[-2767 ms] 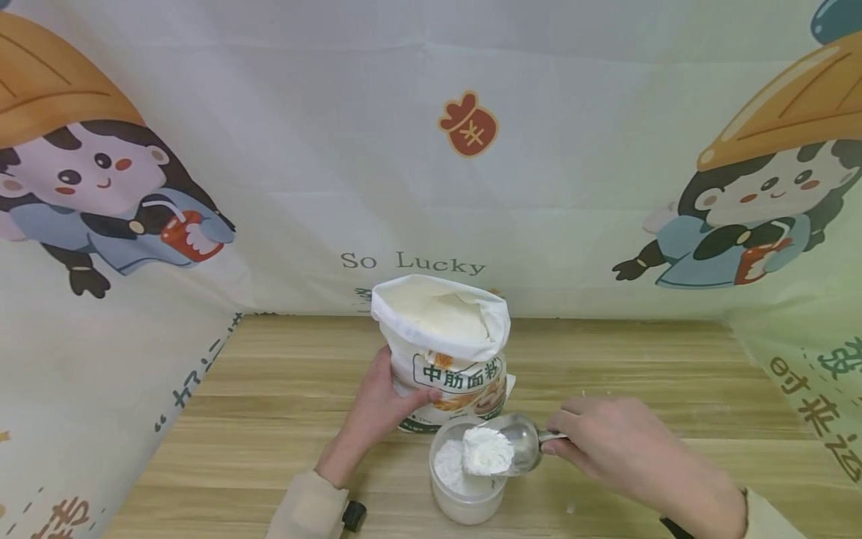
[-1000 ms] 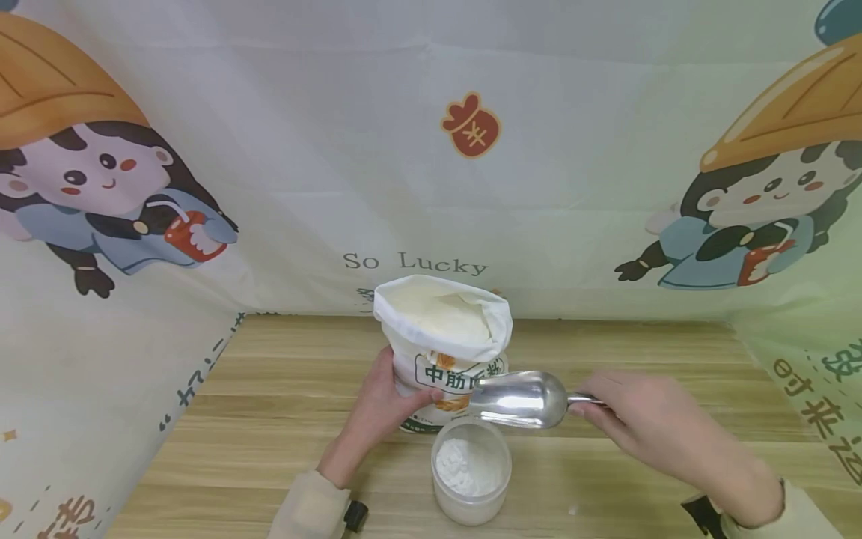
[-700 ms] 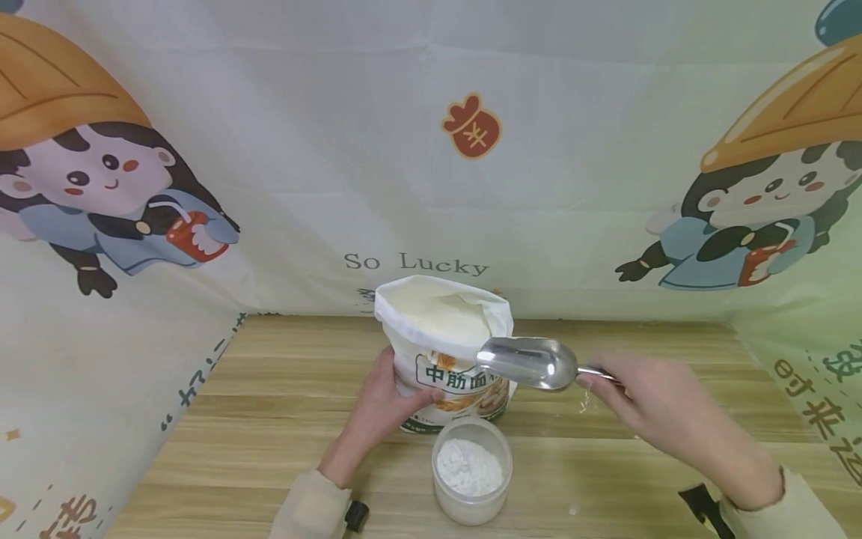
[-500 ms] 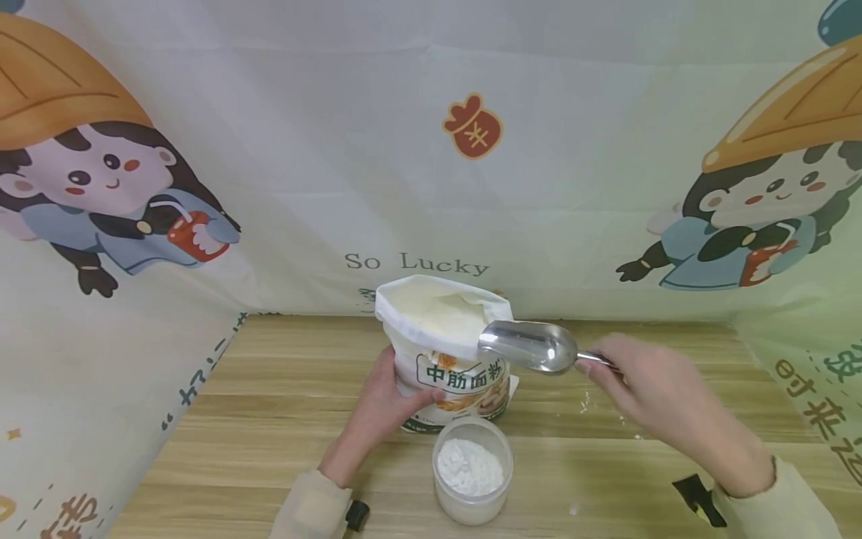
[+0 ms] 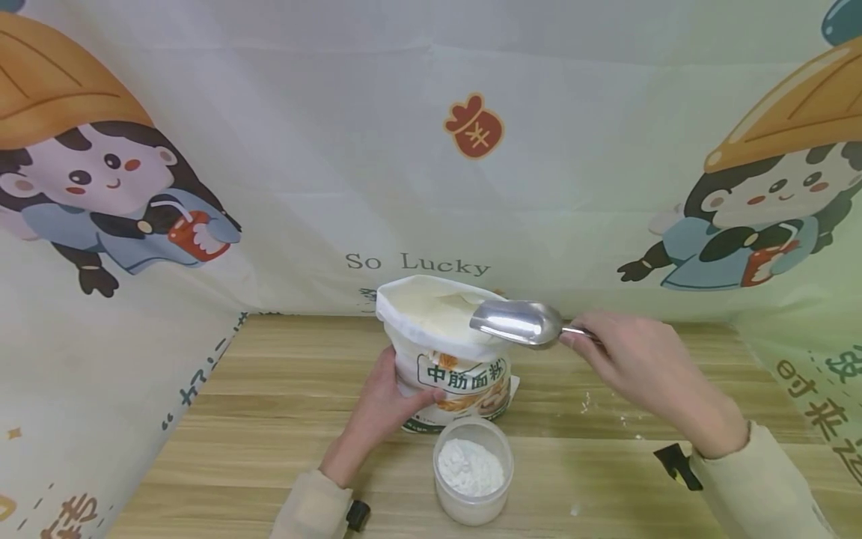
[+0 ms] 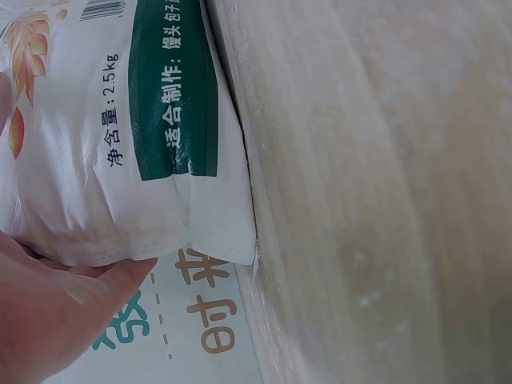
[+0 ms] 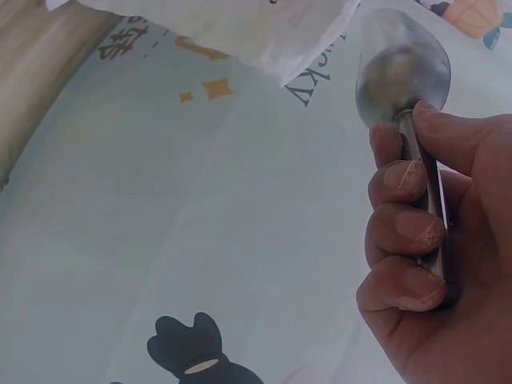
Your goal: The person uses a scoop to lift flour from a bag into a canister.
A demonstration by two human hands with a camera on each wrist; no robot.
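My left hand (image 5: pixel 389 398) grips the left side of a white flour bag (image 5: pixel 465 404), its thumb across the printed front. The bag stands upright with its mouth wide, and pale flour (image 5: pixel 431 311) shows inside. In my right hand (image 5: pixel 633 355) is the handle of a metal scoop (image 5: pixel 517 322), all fingers curled round it in the right wrist view. The scoop's bowl (image 7: pixel 404 76) overlaps the right rim of the bag in the head view. In front of the bag, a clear plastic tub (image 5: pixel 471 505) holds a mound of white flour (image 5: pixel 469 468).
The wooden table (image 5: pixel 269 404) bears a little spilled flour (image 5: pixel 586 403) right of the bag. A printed cloth backdrop (image 5: pixel 303 135) rises close behind the bag and along both sides. Black straps show at both wrists.
The scoop, earlier over the tub with flour in it, has risen to the bag's mouth and shifted left over its rim. More flour lies in the tub. The left hand stays in place.
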